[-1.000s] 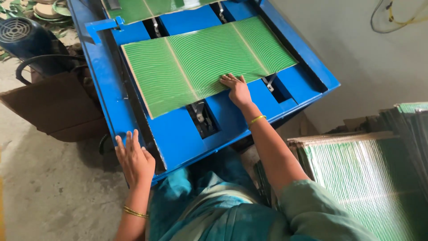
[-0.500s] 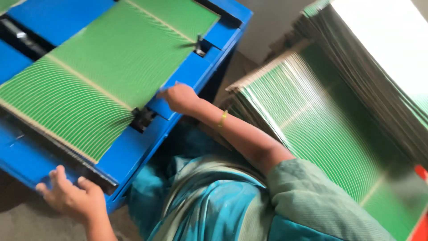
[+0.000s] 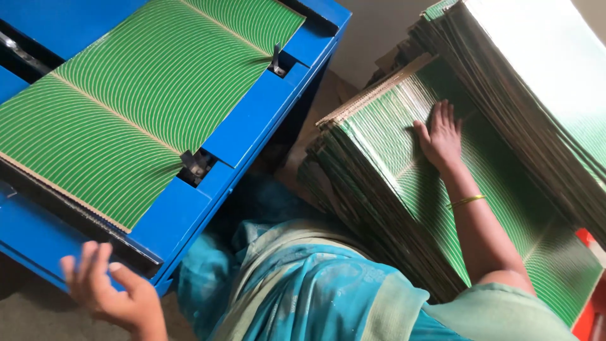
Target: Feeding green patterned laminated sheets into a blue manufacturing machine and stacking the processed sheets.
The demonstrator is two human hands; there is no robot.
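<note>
Nearest, at about 7 o'clock in the view, the left hand (image 3: pixel 117 290) hangs just off the near corner of the blue machine bed (image 3: pixel 252 126). Its fingers (image 3: pixel 85 262) are loosely curled and apart, holding nothing; whether they brush the bed's dark edge cannot be told.

Farther out, at about 2 o'clock, the right hand (image 3: pixel 440 136) lies palm-down on the top sheet of the stack of green corrugated cardboard sheets (image 3: pixel 404 208), which leans on edge at 3 o'clock beside the teal-clad lap (image 3: pixel 303 284). Its fingers are spread flat and press on the printed face, clamped on nothing. A thin gold bangle (image 3: pixel 466 201) sits at the wrist.

A single sheet looks light, thin and fairly stiff, though wide enough to flex or crease at its fold line if lifted by one corner. The printed face seems smooth, so a flat palm may slide on it; a better hold is probably at the upper edge, fingers behind and thumb in front.

Farthest, at 11 o'clock, another green sheet (image 3: pixel 145 95) lies flat on the bed, against small black stops (image 3: pixel 196 165). A second stack (image 3: pixel 536 82) stands behind, at 1 o'clock.
</note>
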